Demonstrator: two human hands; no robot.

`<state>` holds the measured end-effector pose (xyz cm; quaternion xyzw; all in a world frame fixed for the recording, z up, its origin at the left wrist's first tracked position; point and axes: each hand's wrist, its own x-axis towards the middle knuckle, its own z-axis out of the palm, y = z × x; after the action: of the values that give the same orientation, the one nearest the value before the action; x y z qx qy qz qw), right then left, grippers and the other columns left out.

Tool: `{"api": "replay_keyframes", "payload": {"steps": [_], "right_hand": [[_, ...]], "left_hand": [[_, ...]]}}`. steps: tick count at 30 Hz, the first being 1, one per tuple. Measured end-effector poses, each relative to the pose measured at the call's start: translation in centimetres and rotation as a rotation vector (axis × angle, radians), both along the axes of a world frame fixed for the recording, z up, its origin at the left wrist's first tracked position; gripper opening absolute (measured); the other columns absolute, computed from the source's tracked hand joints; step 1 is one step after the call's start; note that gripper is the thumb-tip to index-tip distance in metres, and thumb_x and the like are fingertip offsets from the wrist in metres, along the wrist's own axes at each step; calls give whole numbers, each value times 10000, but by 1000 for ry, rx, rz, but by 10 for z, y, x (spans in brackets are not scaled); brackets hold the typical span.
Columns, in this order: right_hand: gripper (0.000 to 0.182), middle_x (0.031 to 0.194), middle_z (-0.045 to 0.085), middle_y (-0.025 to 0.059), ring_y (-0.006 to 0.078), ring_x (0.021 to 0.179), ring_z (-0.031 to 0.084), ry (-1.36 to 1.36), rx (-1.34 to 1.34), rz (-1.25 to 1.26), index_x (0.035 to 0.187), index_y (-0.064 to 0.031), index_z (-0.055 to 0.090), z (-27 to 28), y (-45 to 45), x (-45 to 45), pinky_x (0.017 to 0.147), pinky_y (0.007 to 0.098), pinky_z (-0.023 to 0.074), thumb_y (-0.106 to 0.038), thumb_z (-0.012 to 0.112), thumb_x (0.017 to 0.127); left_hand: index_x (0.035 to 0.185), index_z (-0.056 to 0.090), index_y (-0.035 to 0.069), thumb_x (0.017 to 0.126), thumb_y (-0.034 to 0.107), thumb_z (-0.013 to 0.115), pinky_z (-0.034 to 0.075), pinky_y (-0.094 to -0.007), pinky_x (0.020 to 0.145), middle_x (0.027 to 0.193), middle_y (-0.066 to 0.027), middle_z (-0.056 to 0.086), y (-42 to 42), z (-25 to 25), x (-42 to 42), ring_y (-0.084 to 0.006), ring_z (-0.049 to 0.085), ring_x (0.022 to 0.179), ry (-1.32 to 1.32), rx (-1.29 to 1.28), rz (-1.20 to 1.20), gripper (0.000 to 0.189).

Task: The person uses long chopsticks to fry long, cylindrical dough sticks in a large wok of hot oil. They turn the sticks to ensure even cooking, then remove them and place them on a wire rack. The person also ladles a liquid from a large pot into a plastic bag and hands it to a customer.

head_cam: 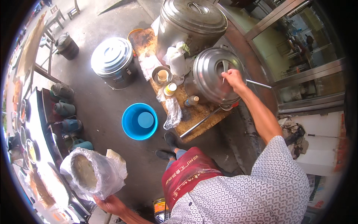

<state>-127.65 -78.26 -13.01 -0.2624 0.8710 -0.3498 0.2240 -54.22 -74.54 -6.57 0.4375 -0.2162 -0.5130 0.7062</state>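
Observation:
My left hand [109,205] supports a bowl [84,170] from below, out at the lower left. A thin clear plastic bag [112,175] wraps the bowl, and pale, cloudy contents show inside it. On the other side, my right hand [234,79] grips the handle of a round steel lid [207,67]. That lid covers a steel insulated barrel [191,85] on a worn wooden table [195,130]. Whether the lid is seated or slightly raised, I cannot tell. A metal rod [200,123] slants across the table's near corner, with another rod end sticking out beyond the barrel.
A blue bucket [127,121] stands on the floor between the table and a serving counter [47,131] with dishes. Bottle [191,101], steel bowl [154,73] and crumpled plastic [172,112] share the table with a larger barrel [173,36]. Another lidded barrel [117,79] stands behind.

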Motion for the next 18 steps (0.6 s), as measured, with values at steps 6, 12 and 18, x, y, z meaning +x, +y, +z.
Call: {"api": "replay_keyframes", "payload": {"steps": [6, 12, 18], "right_hand": [[356, 570, 471, -17, 114, 532, 412, 119, 26, -209, 571, -113, 514, -56, -26, -91, 479, 376, 311, -187, 782, 794], [254, 709, 652, 107, 201, 640, 610, 133, -2, -262, 702, -3, 642, -78, -17, -104, 587, 405, 473, -188, 811, 743], [120, 998, 690, 142, 270, 889, 676, 775, -362, 142, 812, -64, 708, -44, -25, 43, 720, 378, 531, -173, 711, 863]], "left_hand": [[1414, 448, 5, 1020, 260, 520, 328, -500, 1161, 1428, -155, 506, -7, 13, -13, -298, 475, 1323, 16, -77, -30, 475], [1423, 451, 5, 1017, 257, 537, 354, -507, 1145, 1402, -149, 538, -16, -1, -10, -300, 497, 1309, 24, -97, 39, 485], [1412, 465, -6, 1015, 226, 543, 361, -509, 1148, 1393, -160, 547, -17, -31, 13, -309, 514, 1292, 65, -149, -22, 466]]}}
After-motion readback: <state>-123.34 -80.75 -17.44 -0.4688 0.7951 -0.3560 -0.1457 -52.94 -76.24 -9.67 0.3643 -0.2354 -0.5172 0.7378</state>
